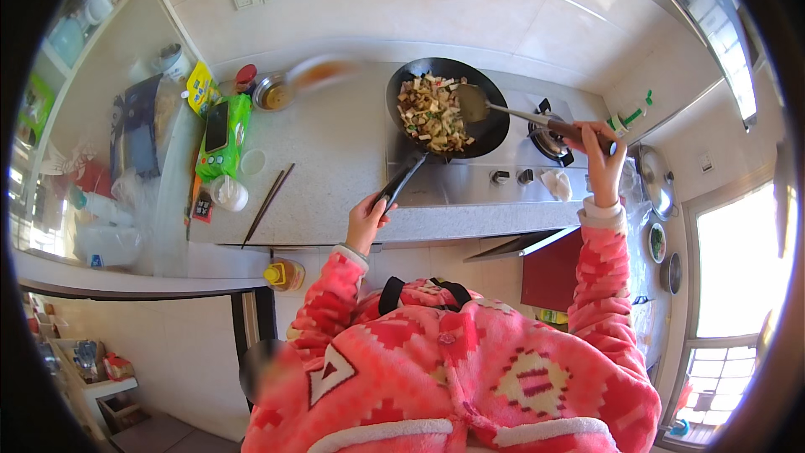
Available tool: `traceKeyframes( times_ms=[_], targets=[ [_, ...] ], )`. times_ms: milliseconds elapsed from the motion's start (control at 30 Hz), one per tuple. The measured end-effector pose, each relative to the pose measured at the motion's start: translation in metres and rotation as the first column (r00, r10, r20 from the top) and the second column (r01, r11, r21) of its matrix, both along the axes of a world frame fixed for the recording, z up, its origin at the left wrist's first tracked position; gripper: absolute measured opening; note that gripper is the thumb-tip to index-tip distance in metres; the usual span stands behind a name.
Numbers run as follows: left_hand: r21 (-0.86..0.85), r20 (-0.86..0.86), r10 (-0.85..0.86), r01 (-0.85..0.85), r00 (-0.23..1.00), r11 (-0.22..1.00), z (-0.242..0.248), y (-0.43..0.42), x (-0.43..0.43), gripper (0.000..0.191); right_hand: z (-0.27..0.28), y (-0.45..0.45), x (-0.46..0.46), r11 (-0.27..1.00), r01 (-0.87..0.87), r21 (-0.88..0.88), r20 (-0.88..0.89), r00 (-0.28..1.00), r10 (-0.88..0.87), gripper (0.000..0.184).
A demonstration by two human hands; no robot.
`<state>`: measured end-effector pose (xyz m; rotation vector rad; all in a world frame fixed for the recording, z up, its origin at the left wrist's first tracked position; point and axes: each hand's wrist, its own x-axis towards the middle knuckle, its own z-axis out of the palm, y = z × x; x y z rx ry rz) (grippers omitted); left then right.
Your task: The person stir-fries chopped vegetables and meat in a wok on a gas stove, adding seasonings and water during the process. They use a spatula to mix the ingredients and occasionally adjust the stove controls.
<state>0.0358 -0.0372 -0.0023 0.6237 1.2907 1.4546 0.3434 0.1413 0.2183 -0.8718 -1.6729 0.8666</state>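
Observation:
A black wok [494, 132] sits over the left burner of the steel gas stove. My left hand [367, 221] grips its long black handle [402, 179]. Chopped, browned food [433, 113] fills the left and middle of the wok, with pale cubes and bits of red and green among it. In my right hand [599, 157] is the dark handle of a spatula [534, 116]. Its broad blade [473, 103] rests inside the wok, against the right side of the food.
The right burner [550, 138] and a crumpled white cloth [557, 185] lie near my right arm. Brown chopsticks [269, 204], a steel bowl [274, 93] with liquid, and a green wipes pack [234, 132] bearing a phone [217, 126] are on the left counter. A cabinet door [522, 244] stands ajar below.

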Motion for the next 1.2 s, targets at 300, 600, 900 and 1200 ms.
traceKeyframes(
  times_ms=[300,600,900,1200],
  targets=[
    [0.022,-0.022,0.052,-0.051,0.998,0.998,-0.002,0.001,0.003,0.028,-0.015,0.126,-0.021,0.977,0.007,-0.212,-0.221,0.974,-0.055,0.020],
    [0.028,-0.026,0.051,-0.051,0.998,0.998,-0.002,-0.001,0.003,0.029,0.004,0.056,-0.061,0.840,-0.542,0.029,0.220,0.823,0.524,0.011],
    [0.039,-0.013,0.016,-0.016,1.000,0.999,-0.006,0.000,0.001,0.030,0.037,-0.043,-0.023,0.638,-0.738,0.219,0.694,0.577,0.430,0.018],
    [0.036,-0.011,-0.034,0.035,0.999,0.999,-0.005,0.001,-0.005,0.031,0.101,-0.089,-0.005,0.794,-0.594,0.130,0.680,0.636,0.365,0.016]
  ],
)
